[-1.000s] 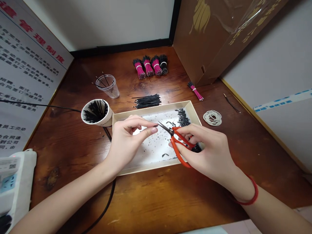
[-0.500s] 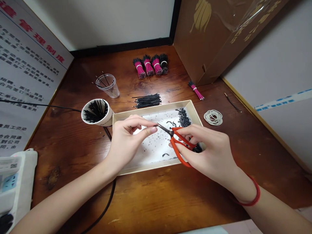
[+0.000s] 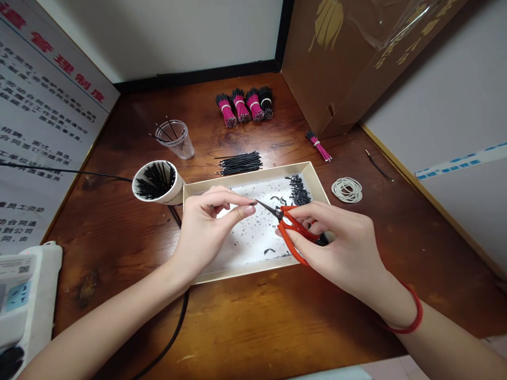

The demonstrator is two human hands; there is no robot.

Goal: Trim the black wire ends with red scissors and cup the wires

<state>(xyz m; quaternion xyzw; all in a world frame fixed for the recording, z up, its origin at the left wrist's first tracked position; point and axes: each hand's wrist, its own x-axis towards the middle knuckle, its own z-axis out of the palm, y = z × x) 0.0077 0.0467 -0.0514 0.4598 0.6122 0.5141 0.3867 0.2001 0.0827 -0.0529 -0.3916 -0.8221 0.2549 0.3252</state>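
Note:
My left hand (image 3: pixel 212 219) pinches a thin black wire (image 3: pixel 254 203) between thumb and forefinger; only a small dark tip shows, and the fingers hide the rest. In my right hand (image 3: pixel 336 237) is a pair of scissors (image 3: pixel 273 211) with orange handles, its dark blades together and pointing at that tip. Both hands are over a shallow cardboard box lid (image 3: pixel 241 275) with a white bottom. Tiny scraps are scattered across it, and black clippings (image 3: pixel 300 191) are heaped in its far right corner.
Behind the lid lie loose black wires (image 3: pixel 240 163) and several banded pink-and-black bundles (image 3: pixel 240 106). A paper cup (image 3: pixel 144 198) full of black wires and a clear cup (image 3: pixel 186 148) stand at left. White rubber bands (image 3: pixel 346 190) lie at right, near a tall brown box (image 3: pixel 336 68).
The scissors' handles have come closer together as the blades shut. Their tips have shifted slightly right, and my left hand has stayed nearly still.

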